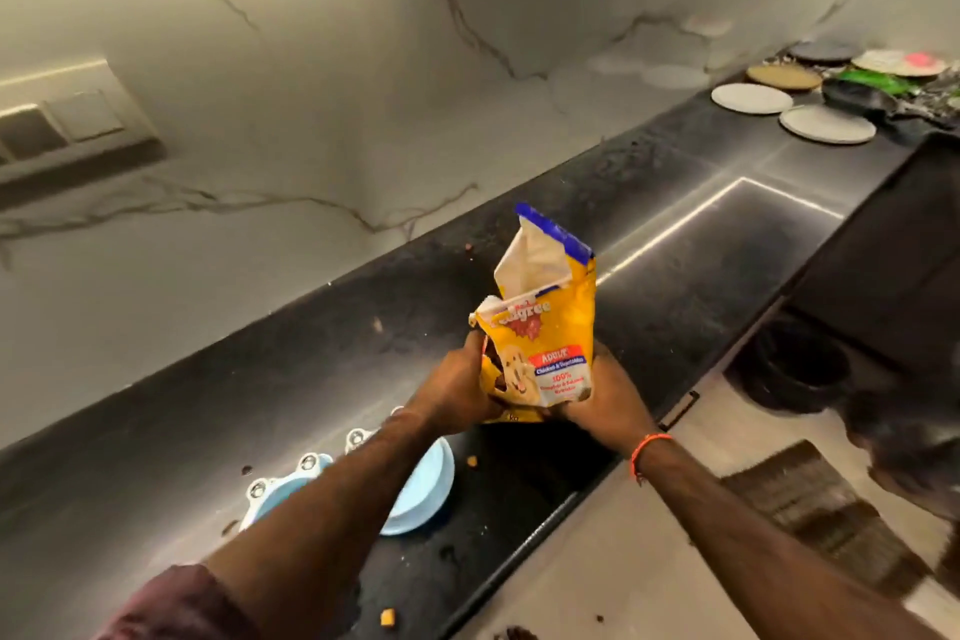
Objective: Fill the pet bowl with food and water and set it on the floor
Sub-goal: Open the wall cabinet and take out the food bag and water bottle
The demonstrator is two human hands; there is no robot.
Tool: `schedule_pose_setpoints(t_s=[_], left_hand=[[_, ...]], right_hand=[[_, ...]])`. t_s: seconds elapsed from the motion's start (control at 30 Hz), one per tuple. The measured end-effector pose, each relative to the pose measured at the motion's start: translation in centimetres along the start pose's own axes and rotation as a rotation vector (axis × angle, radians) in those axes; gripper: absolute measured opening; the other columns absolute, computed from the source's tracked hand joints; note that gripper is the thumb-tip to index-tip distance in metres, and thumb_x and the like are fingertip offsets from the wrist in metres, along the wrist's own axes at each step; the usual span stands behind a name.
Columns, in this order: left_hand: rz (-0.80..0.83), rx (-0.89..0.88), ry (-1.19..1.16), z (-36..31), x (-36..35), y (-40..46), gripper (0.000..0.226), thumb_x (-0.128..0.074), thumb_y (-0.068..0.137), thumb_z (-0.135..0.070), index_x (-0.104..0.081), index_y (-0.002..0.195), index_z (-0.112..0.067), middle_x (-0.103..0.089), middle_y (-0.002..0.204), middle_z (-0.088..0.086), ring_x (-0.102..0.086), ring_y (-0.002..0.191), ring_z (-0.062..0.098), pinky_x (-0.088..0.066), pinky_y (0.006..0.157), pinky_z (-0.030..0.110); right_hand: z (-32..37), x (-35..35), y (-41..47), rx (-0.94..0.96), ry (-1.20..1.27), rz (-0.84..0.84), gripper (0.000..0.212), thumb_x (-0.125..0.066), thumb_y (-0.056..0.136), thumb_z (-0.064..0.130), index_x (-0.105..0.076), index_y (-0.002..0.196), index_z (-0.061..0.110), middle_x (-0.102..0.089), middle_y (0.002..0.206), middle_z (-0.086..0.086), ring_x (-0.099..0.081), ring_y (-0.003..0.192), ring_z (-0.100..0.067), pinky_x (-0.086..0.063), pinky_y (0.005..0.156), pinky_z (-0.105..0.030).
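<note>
Both hands hold a yellow plastic pet-food pouch (545, 343) with a blue strip along its torn-open top, upright above a black speckled stone countertop (675, 286). The left hand (457, 392) grips the pouch's left edge, fingers curled round the crumpled side, while the right hand (597, 398) clasps its lower right corner from beneath — so the pouch is grasped on both sides and its white inner lining shows at the gaping mouth. An orange thread band (649, 447) circles the right wrist, and a maroon sleeve (182, 603) covers the left upper arm at the bottom edge. Under the left forearm, on the countertop, sits the pale blue and white double pet bowl (421, 489), partly hidden by the arm; whether it holds anything cannot be told. A few small tan kibble pieces (471, 461) lie loose on the counter near the bowl. Behind the counter rises a white marble-veined wall (311, 94) with a grey switch panel (67, 125) at the left. Far along the counter to the right lie several flat round plates (753, 98) in white, tan and dark tones. On the pale floor at the right — a brown striped mat (815, 509).
</note>
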State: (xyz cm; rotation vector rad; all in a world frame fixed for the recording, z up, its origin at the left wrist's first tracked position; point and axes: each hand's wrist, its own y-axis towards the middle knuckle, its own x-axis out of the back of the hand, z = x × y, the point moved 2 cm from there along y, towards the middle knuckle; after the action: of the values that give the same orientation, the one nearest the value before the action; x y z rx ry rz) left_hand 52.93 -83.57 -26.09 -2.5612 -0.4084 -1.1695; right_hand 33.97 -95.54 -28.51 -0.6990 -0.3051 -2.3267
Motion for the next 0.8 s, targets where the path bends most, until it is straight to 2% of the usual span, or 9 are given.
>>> schedule_pose_setpoints(t_s=[0.1,0.13,0.23,0.33,0.47,0.53,0.63,0.7,0.8], left_hand=[[-0.020,0.009,0.017,1.3,-1.8,0.0,0.104,-0.091,0.067,-0.037,-0.032,0.151,-0.020,-0.067,0.132,0.007,-0.064,0.118,0.033,-0.052,0.090,0.035],[-0.021,0.008,0.025,1.5,-1.9,0.1,0.102,-0.092,0.067,-0.037,-0.034,0.149,-0.020,-0.067,0.132,0.007,-0.065,0.118,0.032,-0.053,0.091,0.036],[0.032,0.007,0.057,1.7,-1.8,0.5,0.100,-0.092,0.067,-0.039,-0.034,0.146,-0.024,-0.067,0.132,0.004,-0.065,0.117,0.029,-0.054,0.096,0.039],[0.087,-0.008,0.028,1.7,-1.5,0.2,0.104,-0.094,0.065,-0.044,-0.034,0.149,-0.027,-0.063,0.138,-0.002,-0.062,0.122,0.024,-0.050,0.101,0.034],[0.142,-0.030,-0.129,1.7,0.6,-0.9,0.139,-0.098,0.060,-0.040,-0.002,0.160,-0.034,-0.041,0.155,-0.012,-0.042,0.138,0.007,-0.035,0.109,0.016],[0.140,-0.015,-0.113,1.6,2.5,-1.5,0.147,-0.097,0.061,-0.047,0.009,0.161,-0.031,-0.023,0.167,-0.008,-0.028,0.150,0.012,-0.024,0.116,0.018],[0.055,0.011,-0.038,1.0,6.2,-2.5,0.150,-0.091,0.062,-0.060,0.016,0.162,-0.025,-0.001,0.173,-0.001,-0.010,0.158,0.018,-0.015,0.126,0.031],[-0.032,-0.018,-0.026,-0.1,9.0,-3.4,0.148,-0.087,0.063,-0.066,0.013,0.163,-0.023,0.002,0.173,-0.001,-0.006,0.158,0.015,-0.013,0.127,0.030],[-0.245,-0.082,0.048,-2.2,14.1,-5.2,0.141,-0.079,0.066,-0.075,0.008,0.164,-0.022,0.001,0.172,-0.004,-0.003,0.157,0.010,-0.011,0.126,0.027]], right_hand=[[-1.2,-0.9,0.0,0.014,-0.049,0.011,0.079,-0.093,0.059,0.033,-0.053,0.128,0.028,-0.060,0.122,0.006,-0.063,0.109,-0.012,-0.047,0.090,-0.017],[-1.4,-1.0,0.2,0.022,-0.060,0.014,0.080,-0.093,0.061,0.031,-0.052,0.129,0.028,-0.059,0.123,0.006,-0.062,0.110,-0.013,-0.047,0.090,-0.016],[-1.7,-1.1,0.5,0.030,-0.072,0.028,0.086,-0.093,0.060,0.036,-0.048,0.133,0.027,-0.057,0.126,0.001,-0.060,0.112,-0.015,-0.053,0.097,-0.035],[-1.5,-1.2,0.3,0.039,-0.069,0.057,0.094,-0.092,0.057,0.042,-0.041,0.136,0.032,-0.050,0.132,0.003,-0.057,0.119,-0.015,-0.053,0.100,-0.039],[-0.6,-0.8,-0.5,0.048,-0.056,0.034,0.132,-0.090,0.051,0.067,-0.012,0.153,0.036,-0.037,0.149,0.007,-0.048,0.131,-0.010,-0.049,0.105,-0.034],[1.1,-0.2,-0.5,0.112,-0.028,-0.053,0.137,-0.085,0.055,0.073,-0.003,0.157,0.035,-0.028,0.158,0.008,-0.041,0.136,-0.008,-0.044,0.108,-0.031],[5.7,0.7,0.4,0.297,-0.046,-0.203,0.128,-0.076,0.061,0.079,-0.010,0.159,0.028,-0.023,0.162,0.007,-0.030,0.144,-0.006,-0.033,0.113,-0.029],[9.2,1.0,1.5,0.390,-0.091,-0.255,0.121,-0.070,0.066,0.080,-0.016,0.159,0.024,-0.026,0.162,0.004,-0.027,0.146,-0.007,-0.029,0.117,-0.032],[15.3,1.1,2.9,0.538,-0.096,-0.297,0.112,-0.067,0.070,0.079,-0.025,0.156,0.022,-0.036,0.158,0.002,-0.038,0.144,-0.015,-0.036,0.116,-0.038]])
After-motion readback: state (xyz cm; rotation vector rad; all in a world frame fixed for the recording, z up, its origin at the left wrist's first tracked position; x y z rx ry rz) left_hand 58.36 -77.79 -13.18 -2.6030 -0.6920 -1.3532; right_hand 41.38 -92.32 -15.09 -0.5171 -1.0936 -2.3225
